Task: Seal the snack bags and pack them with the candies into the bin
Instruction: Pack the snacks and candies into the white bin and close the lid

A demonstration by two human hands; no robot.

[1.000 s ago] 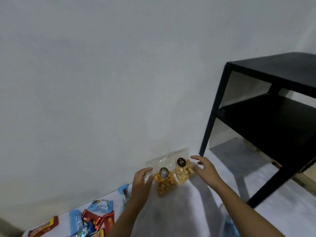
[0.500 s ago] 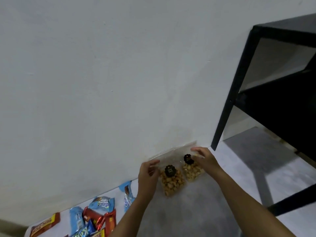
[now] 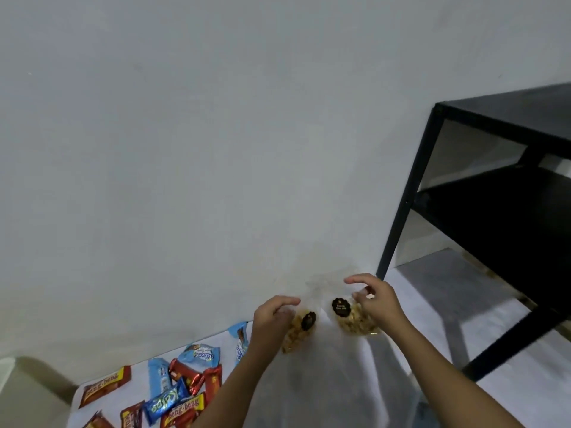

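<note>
Two clear snack bags with black round labels lie on the white surface against the wall. My left hand (image 3: pixel 272 316) grips the left snack bag (image 3: pixel 298 333) at its side, and the bag is tilted. My right hand (image 3: pixel 375 299) holds the right snack bag (image 3: pixel 350 321) near its top, fingers curled over the clear plastic. Several wrapped candies (image 3: pixel 182 384) in red, blue and yellow lie in a loose pile at the lower left. No bin is in view.
A black metal shelf unit (image 3: pixel 482 196) stands at the right, its leg (image 3: pixel 401 217) close to my right hand. The plain wall (image 3: pixel 216 149) runs right behind the bags. The white cloth (image 3: pixel 324 390) covers the surface in front.
The two bags were side by side and touching; now they are pulled apart, the left one tilted leftward in my left hand. The view has shifted.
</note>
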